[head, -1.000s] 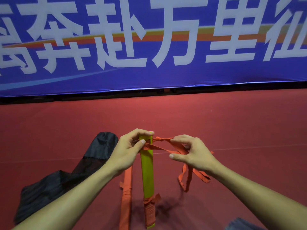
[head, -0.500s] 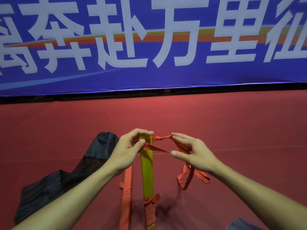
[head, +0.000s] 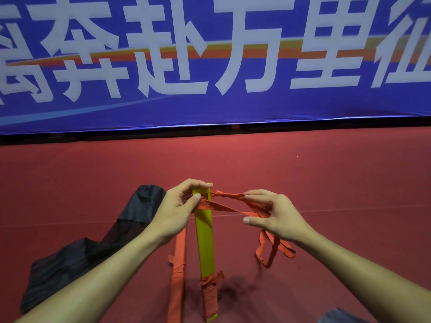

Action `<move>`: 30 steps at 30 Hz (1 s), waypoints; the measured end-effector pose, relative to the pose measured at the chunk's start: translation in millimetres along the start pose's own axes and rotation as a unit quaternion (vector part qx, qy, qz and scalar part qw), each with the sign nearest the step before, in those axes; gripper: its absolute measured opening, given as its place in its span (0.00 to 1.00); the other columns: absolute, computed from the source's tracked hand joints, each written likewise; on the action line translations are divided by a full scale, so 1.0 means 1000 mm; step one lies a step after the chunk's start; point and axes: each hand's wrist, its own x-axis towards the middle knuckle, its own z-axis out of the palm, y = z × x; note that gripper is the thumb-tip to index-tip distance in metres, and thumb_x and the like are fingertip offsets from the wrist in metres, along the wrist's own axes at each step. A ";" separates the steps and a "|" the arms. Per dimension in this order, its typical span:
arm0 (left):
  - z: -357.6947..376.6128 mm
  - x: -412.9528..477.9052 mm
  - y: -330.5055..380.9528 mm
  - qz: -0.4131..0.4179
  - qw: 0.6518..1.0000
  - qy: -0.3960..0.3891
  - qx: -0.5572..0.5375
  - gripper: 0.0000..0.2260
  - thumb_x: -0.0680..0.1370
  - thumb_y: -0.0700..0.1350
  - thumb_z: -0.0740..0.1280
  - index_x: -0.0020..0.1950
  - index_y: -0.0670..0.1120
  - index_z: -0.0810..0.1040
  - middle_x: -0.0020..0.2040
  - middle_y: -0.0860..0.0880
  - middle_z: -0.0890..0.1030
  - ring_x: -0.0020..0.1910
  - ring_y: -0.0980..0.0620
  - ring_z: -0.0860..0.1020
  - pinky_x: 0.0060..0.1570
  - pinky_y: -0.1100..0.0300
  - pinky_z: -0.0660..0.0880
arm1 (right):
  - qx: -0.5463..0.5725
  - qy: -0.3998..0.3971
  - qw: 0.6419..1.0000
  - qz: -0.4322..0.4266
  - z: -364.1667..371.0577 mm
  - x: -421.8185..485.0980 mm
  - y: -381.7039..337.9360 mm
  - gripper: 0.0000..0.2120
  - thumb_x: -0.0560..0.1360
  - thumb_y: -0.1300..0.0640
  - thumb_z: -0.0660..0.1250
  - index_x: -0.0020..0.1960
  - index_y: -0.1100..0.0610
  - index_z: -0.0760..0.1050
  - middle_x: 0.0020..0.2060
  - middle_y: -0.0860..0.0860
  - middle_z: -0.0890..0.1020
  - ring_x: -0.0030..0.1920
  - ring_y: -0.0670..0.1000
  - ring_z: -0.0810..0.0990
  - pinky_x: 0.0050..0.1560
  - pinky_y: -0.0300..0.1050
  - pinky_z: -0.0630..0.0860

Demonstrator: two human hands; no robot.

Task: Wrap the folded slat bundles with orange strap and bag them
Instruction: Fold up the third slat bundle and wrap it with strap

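A yellow folded slat bundle (head: 204,241) stands tilted on the red floor, its lower end bound in orange strap. My left hand (head: 177,212) grips its top end, thumb pressing the orange strap (head: 224,207) against it. My right hand (head: 274,217) holds the strap stretched to the right, fingers partly spread; a knotted stretch runs from the bundle's top to my fingertips. Loose strap ends (head: 272,251) dangle below my right hand. A second bundle wrapped fully in orange (head: 178,271) lies on the floor left of the yellow one. A black bag (head: 77,252) lies crumpled at the left.
A blue banner (head: 210,66) with large white characters stands along the far edge of the red floor (head: 303,164). A dark gap runs under it. A grey-blue scrap of cloth (head: 338,317) shows at the bottom right.
My right hand has opened its fingers somewhat and shifted slightly right, drawing the strap tauter. My left hand and the yellow bundle stay put.
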 end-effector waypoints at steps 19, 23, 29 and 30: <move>0.001 0.003 -0.001 0.006 1.000 -0.002 0.005 0.15 0.82 0.30 0.60 0.55 0.47 0.80 0.58 0.54 0.84 0.59 0.55 0.81 0.53 0.60 0.79 | 0.065 0.025 0.992 0.110 -0.003 0.000 0.009 0.08 0.77 0.69 0.66 0.45 0.56 0.75 0.40 0.48 0.79 0.28 0.55 0.83 0.23 0.45 0.70; 0.001 0.004 -0.002 0.005 1.000 -0.003 0.015 0.15 0.82 0.31 0.60 0.55 0.47 0.80 0.58 0.54 0.84 0.59 0.56 0.81 0.54 0.59 0.79 | 0.037 0.038 0.993 0.104 -0.010 -0.003 0.009 0.08 0.77 0.66 0.67 0.47 0.54 0.81 0.37 0.41 0.81 0.25 0.54 0.82 0.22 0.38 0.70; 0.002 0.004 -0.001 0.002 1.000 0.005 0.012 0.15 0.82 0.30 0.60 0.54 0.48 0.81 0.57 0.55 0.84 0.54 0.57 0.82 0.54 0.56 0.80 | 0.094 -0.007 0.990 0.103 -0.017 -0.010 0.013 0.17 0.79 0.61 0.66 0.64 0.46 0.76 0.48 0.41 0.82 0.32 0.55 0.84 0.22 0.39 0.69; 0.002 0.004 0.000 0.002 1.000 0.006 0.014 0.15 0.82 0.31 0.60 0.54 0.49 0.81 0.57 0.55 0.84 0.54 0.57 0.82 0.54 0.55 0.80 | 0.094 -0.024 0.990 0.103 -0.017 -0.010 0.013 0.19 0.80 0.62 0.64 0.66 0.44 0.73 0.46 0.39 0.81 0.32 0.54 0.85 0.22 0.39 0.69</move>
